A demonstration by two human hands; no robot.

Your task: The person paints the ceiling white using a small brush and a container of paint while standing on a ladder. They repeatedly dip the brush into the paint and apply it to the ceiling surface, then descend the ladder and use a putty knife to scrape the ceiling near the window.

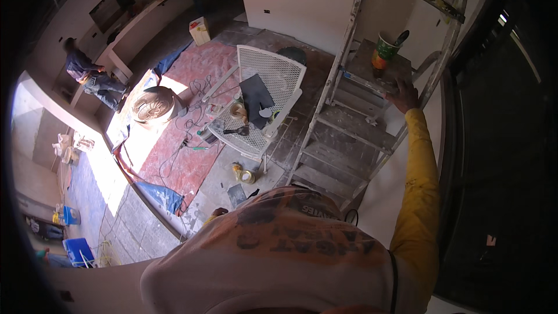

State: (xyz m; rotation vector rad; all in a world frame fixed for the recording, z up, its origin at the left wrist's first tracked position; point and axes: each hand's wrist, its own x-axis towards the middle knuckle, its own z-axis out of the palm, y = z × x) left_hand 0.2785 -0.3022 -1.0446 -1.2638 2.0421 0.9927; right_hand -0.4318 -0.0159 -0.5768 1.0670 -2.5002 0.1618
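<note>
My right hand (404,95), at the end of a yellow sleeve, reaches to the front edge of an upper step of the stepladder (353,117). Its fingers are spread and appear to rest against that edge. Just beyond them, a green and orange cup (384,53) stands on the step with a dark-handled tool leaning in it; the tool's lower end is hidden. Only a small part of my left hand (220,212) shows, low beside my shirt, above the floor. Its fingers cannot be made out.
A white mesh chair (278,70) bears a dark sheet, a putty knife and small containers. Nearby are a tape roll (246,177), a round fan (156,104), loose cables and a red floor sheet (168,157). Another person (87,72) is at the far left.
</note>
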